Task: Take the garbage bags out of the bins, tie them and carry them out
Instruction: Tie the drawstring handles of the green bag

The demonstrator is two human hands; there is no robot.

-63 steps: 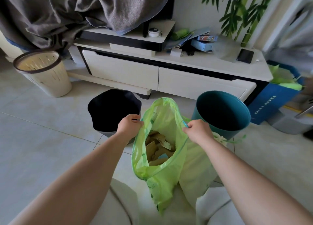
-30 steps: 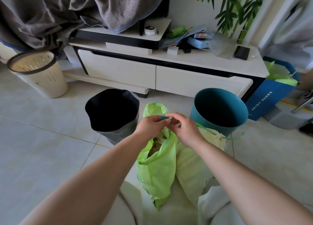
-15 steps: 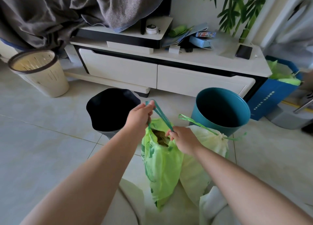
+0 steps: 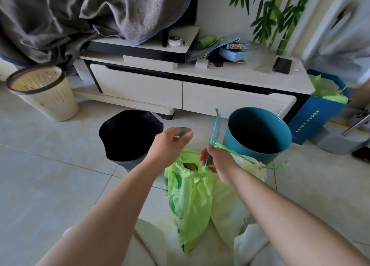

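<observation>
On the pale tiled floor [image 4: 50,185], near the middle, stands a bright green printed plastic garbage bag [image 4: 190,197], its mouth gathered but partly gaping. The right hand [image 4: 218,159] is clenched round the bag's teal drawstring [image 4: 216,125], which rises above the fist and runs down to the puckered mouth. The left hand [image 4: 170,143] hovers just left of it, the fingertips pinching a short, blurred bit of the same cord. Just right of the green bag, touching it, leans a paler green garbage bag [image 4: 230,203] with its neck tied. Beyond them are a round teal plastic bin [image 4: 258,145] on the right and a black-lined bin [image 4: 130,155] on the left; a cream slotted basket [image 4: 46,101] sits far left, before the white drawer cabinet [image 4: 140,89].
</observation>
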